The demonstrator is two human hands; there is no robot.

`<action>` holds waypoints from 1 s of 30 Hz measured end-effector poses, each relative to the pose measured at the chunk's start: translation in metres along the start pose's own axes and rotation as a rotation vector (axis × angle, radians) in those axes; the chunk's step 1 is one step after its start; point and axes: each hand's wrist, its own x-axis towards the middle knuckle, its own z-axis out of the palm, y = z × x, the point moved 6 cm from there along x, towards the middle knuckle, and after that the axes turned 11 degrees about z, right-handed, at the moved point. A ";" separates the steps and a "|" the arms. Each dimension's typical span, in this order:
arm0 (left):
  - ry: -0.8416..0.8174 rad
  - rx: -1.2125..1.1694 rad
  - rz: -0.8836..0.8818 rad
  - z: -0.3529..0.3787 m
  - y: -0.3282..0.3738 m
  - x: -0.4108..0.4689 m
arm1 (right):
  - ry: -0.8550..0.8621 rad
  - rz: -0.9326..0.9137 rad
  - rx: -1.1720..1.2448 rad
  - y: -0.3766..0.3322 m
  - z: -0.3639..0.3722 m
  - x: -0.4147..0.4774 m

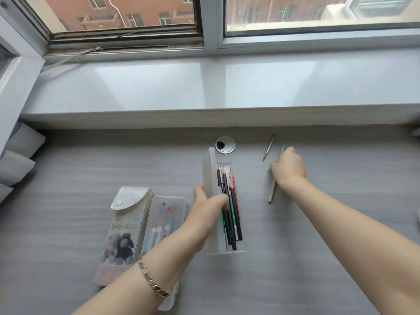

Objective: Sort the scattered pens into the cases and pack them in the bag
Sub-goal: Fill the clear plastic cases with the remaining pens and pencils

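An open translucent pencil case (219,243) lies in the middle of the grey desk with several dark, green and red pencils (230,201) in it. My left hand (208,209) grips the raised lid and the case's left edge, fingers touching the pencils. My right hand (288,168) closes on a wooden pencil (272,192) lying to the right of the case. Another pencil (268,147) lies loose just beyond it. A second clear case (163,221) with pens inside sits closed on the left, beside a flat bag (122,233) printed with a sheep picture, flap open.
A round cable grommet (225,144) sits in the desk behind the open case. A white window sill (204,87) runs along the back edge. Grey cushions (16,160) lie at the far left.
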 end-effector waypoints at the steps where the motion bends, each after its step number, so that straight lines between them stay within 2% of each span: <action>1: -0.003 -0.005 -0.010 0.001 0.002 0.004 | -0.016 0.001 -0.030 -0.002 -0.001 0.003; 4: 0.001 -0.028 -0.012 0.001 0.009 0.018 | -0.050 -0.111 -0.129 -0.018 -0.005 0.012; 6: -0.006 -0.032 -0.010 0.000 0.012 0.024 | 0.000 -0.342 -0.240 -0.032 -0.010 0.008; 9: -0.009 -0.037 -0.014 0.000 0.012 0.033 | 0.047 -0.809 -0.604 -0.053 -0.006 0.005; 10: -0.012 -0.033 -0.016 0.000 0.011 0.035 | 0.036 -0.908 -0.734 -0.056 -0.003 0.008; 12: -0.010 -0.030 -0.022 -0.001 0.009 0.038 | 0.007 -0.990 -0.896 -0.060 0.001 0.018; 15: -0.004 -0.033 0.003 -0.003 0.011 0.041 | -0.001 -0.984 -0.959 -0.066 0.004 0.024; 18: -0.008 -0.035 0.015 -0.003 0.013 0.041 | -0.056 -0.874 -0.865 -0.062 0.012 0.018; 20: -0.010 -0.033 0.023 -0.004 0.015 0.036 | -0.164 -0.714 -0.559 -0.057 0.010 0.003; 24: 0.024 -0.015 0.062 -0.005 0.012 0.026 | -0.502 -0.311 0.248 -0.047 -0.003 -0.060; 27: 0.030 -0.009 0.072 -0.003 0.009 0.011 | -0.593 -0.225 0.383 -0.033 -0.005 -0.118; 30: -0.007 -0.066 0.083 0.002 0.007 -0.008 | -0.493 -0.263 0.355 -0.022 -0.004 -0.145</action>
